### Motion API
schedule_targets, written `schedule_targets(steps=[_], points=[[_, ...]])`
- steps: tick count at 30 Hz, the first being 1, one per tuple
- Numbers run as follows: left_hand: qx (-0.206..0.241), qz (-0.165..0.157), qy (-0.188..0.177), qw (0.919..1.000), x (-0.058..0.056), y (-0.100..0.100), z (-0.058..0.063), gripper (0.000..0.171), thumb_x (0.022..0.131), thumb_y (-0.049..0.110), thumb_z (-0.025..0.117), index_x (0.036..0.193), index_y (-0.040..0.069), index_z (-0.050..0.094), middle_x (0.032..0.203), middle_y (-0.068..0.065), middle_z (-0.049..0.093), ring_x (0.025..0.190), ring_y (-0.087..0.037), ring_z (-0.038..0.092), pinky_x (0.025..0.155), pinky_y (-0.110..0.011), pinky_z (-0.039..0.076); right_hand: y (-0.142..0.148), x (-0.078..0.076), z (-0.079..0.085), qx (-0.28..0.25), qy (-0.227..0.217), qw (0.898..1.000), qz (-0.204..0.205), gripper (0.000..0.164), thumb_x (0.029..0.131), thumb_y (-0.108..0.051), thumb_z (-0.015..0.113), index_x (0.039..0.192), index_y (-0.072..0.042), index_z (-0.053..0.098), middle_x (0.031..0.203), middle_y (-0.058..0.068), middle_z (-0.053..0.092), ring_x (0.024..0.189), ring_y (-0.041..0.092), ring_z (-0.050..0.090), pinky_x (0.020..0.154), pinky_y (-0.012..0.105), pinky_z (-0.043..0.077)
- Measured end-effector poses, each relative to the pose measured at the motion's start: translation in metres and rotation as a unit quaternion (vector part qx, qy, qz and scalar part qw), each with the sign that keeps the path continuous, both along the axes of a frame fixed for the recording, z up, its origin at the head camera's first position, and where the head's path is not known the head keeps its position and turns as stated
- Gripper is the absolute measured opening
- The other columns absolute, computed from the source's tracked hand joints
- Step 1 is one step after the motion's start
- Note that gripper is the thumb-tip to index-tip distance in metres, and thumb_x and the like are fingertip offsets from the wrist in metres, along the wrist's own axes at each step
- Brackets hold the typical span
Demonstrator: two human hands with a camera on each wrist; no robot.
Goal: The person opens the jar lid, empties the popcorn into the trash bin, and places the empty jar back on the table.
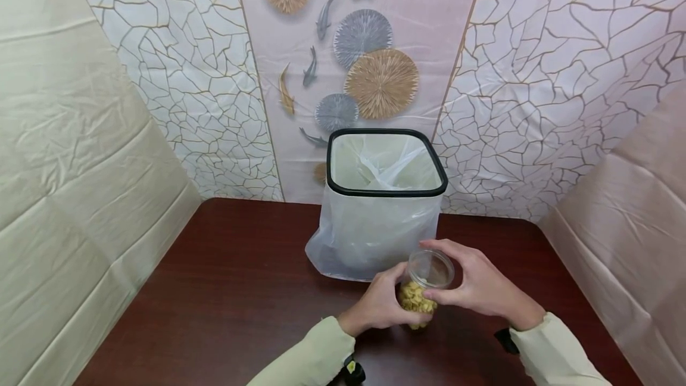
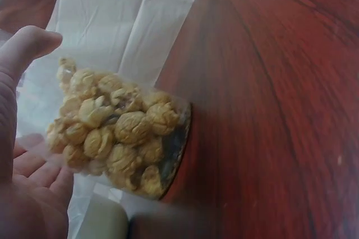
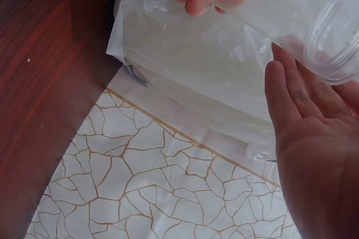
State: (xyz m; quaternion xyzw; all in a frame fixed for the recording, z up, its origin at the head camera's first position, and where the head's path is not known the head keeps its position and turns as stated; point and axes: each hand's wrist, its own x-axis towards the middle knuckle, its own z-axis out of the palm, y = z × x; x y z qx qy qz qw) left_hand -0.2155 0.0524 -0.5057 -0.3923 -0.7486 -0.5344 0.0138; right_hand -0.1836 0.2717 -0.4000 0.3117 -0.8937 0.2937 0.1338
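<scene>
Held a clear jar in both hands, low at the near side of the dark red table. Curled the left hand around the lower body, level with the pale yellow popcorn inside. Pinched the rim with the right hand, thumb and fingers on opposite sides. Could not tell base touching the tabletop or just above, nor mouth covered or open. Saw, just beyond the jar, a bin with a square black rim, lined with a translucent white bag draped down outside. Saw behind, printed cloth with crackle lines, fish and round motifs. Wore pale sleeves.
</scene>
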Motion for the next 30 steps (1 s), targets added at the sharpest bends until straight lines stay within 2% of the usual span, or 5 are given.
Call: schedule_targets(steps=[8,13,18,22,30], points=[[0.026,0.022,-0.025,0.9991,0.003,0.009,-0.005,0.064,0.077,0.026,0.093,0.133,0.012,0.064,0.121,-0.004,0.076,0.101,0.003,0.066,0.088,-0.017,0.055,-0.003,0.001,0.000,-0.011,-0.016,1.000,-0.007,0.072,0.076,-0.035,0.096,0.138,-0.013,0.065,0.130,-0.005,0.072,0.105,0.015,0.072,0.088,0.018,0.055],[0.036,0.030,-0.010,0.9989,0.005,0.009,-0.005,0.061,0.076,0.024,0.093,0.129,0.013,0.065,0.118,-0.003,0.077,0.099,0.003,0.066,0.087,-0.017,0.056,-0.004,0.001,0.001,-0.007,-0.018,1.000,-0.003,0.071,0.077,-0.035,0.095,0.138,-0.013,0.065,0.126,-0.006,0.072,0.103,0.012,0.071,0.086,0.022,0.057],[0.045,0.032,0.016,0.9983,0.006,0.004,-0.001,0.064,0.075,0.023,0.094,0.132,0.014,0.065,0.120,-0.004,0.077,0.102,0.002,0.067,0.089,-0.018,0.056,-0.005,0.001,0.004,-0.006,-0.022,1.000,0.001,0.071,0.076,-0.034,0.096,0.138,-0.017,0.065,0.126,-0.008,0.072,0.103,0.011,0.071,0.085,0.023,0.057],[0.048,0.028,0.014,0.9983,0.007,-0.002,0.004,0.070,0.075,0.022,0.094,0.137,0.013,0.063,0.122,-0.005,0.077,0.106,0.000,0.068,0.093,-0.020,0.056,-0.005,0.001,0.006,-0.003,-0.016,1.000,0.009,0.071,0.077,-0.036,0.095,0.139,-0.019,0.064,0.127,-0.007,0.072,0.105,0.009,0.070,0.087,0.022,0.056],[0.033,0.033,0.033,0.9984,0.009,-0.019,0.014,0.078,0.074,0.024,0.095,0.143,0.012,0.061,0.123,-0.007,0.077,0.103,-0.002,0.069,0.090,-0.019,0.056,-0.009,0.004,0.012,-0.005,-0.020,1.000,0.022,0.075,0.076,-0.039,0.095,0.140,-0.015,0.063,0.128,-0.009,0.072,0.107,0.003,0.068,0.089,0.023,0.057]])
